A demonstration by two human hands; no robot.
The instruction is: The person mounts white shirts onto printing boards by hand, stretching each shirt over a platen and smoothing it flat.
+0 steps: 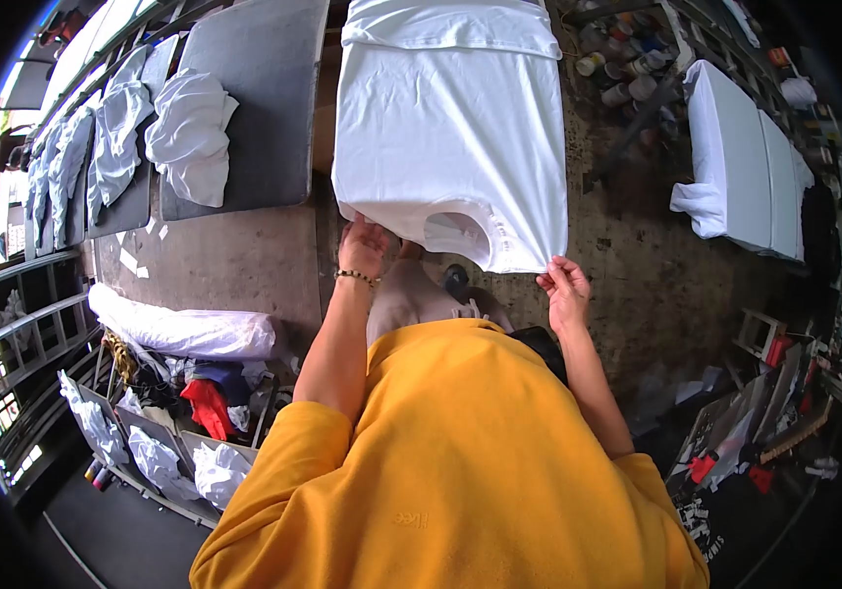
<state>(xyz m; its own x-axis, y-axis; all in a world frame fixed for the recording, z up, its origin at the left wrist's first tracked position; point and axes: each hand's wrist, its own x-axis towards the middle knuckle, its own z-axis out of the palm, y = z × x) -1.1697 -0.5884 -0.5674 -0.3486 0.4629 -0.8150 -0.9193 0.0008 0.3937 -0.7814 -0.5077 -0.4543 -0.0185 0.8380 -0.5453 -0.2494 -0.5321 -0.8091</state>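
Note:
A white shirt lies stretched over a flat board in front of me, its round neck opening facing my body. At the shirt's near right corner, my right hand pinches the fabric, drawing creases toward that corner. My left hand is at the near left edge of the shirt, palm up; its fingertips are partly hidden under the cloth, so its grip cannot be made out.
Dark boards with crumpled white shirts stand at the left. White-covered boards are at the right. A long wrapped roll and a red cloth lie at the lower left. Bottles and jars stand at the upper right.

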